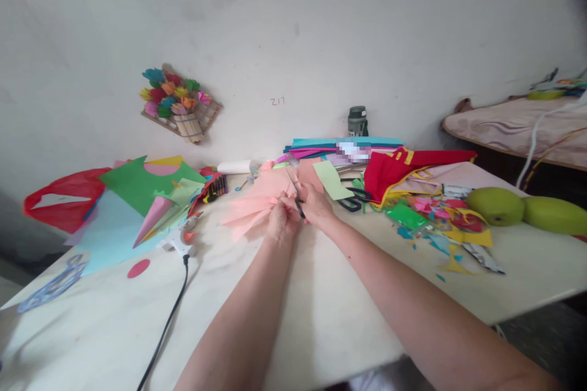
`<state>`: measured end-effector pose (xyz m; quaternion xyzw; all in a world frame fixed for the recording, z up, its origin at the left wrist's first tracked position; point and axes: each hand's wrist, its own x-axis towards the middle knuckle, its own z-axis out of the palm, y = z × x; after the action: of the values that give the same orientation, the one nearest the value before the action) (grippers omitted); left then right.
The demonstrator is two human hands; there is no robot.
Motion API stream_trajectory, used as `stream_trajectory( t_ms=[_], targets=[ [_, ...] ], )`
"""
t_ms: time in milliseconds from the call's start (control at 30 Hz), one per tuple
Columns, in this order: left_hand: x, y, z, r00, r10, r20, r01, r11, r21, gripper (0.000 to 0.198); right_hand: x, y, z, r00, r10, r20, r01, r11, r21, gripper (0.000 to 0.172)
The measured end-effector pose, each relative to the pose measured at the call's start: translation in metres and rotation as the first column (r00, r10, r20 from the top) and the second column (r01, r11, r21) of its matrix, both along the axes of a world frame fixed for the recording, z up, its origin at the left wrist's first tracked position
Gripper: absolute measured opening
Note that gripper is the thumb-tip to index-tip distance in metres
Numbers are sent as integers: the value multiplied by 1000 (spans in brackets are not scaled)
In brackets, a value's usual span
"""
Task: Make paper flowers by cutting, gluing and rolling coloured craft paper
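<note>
Peach-coloured crepe-like paper (250, 211) lies gathered in folds at the middle of the white table. My left hand (280, 220) is closed on the bunched paper, its folds fanning out to the left. In my right hand (317, 204) is a pair of scissors (293, 183) with dark handles, the blades pointing away from me over the paper. Both hands are close together, nearly touching. A pale green paper strip (332, 180) lies just beyond my right hand. Another pair of black-handled scissors (355, 200) rests to its right.
A white glue gun (181, 238) with a black cord lies left, near coloured paper sheets (132, 189) and a pink paper cone (153, 220). At right are red cloth (394, 174), paper scraps (440, 244) and two green fruits (498, 206). Behind stands a dark bottle (358, 121).
</note>
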<state>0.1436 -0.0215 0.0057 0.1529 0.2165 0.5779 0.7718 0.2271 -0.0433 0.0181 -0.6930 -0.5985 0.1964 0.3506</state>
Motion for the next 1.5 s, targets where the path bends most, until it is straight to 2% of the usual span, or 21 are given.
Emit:
stream_trajectory(
  t_ms=[133,333,400,533,633,733,833,933,1133,1333,1500],
  targets=[
    [0,-2,1,999,-41,17,40,998,47,21,0,2,-1,999,-26,25,25,999,40,65],
    [-2,9,-6,1000,21,10,-21,1000,-5,17,1,4,-2,999,-17,38,14,997,73,59],
    [-5,12,-9,1000,0,29,0,1000,-1,16,2,4,-1,999,-9,43,6,998,64,60],
    [-10,15,-12,994,-64,94,59,997,47,18,2,2,1,998,2,56,-3,1000,28,62],
    [-13,16,-13,996,-67,64,59,991,120,24,3,1,1,998,38,43,-39,999,21,63],
    [-15,18,-13,999,2,52,-11,986,165,17,2,0,1,992,120,23,-120,993,1,59],
    [-17,20,-12,997,81,13,-82,988,130,10,1,-2,3,988,148,46,-147,989,-7,56],
    [-19,20,-11,996,81,-33,-77,990,117,12,1,-3,5,985,153,82,-152,988,-14,55],
    [-24,23,-11,989,131,-65,-119,981,153,19,1,-6,4,972,149,180,-155,988,22,67],
    [-27,26,-12,972,216,-89,-210,975,76,13,0,-4,1,981,178,78,-177,984,-14,66],
    [-25,20,-9,988,113,-105,-99,987,127,18,2,-4,-1,973,231,30,-231,973,9,67]
  ],
)
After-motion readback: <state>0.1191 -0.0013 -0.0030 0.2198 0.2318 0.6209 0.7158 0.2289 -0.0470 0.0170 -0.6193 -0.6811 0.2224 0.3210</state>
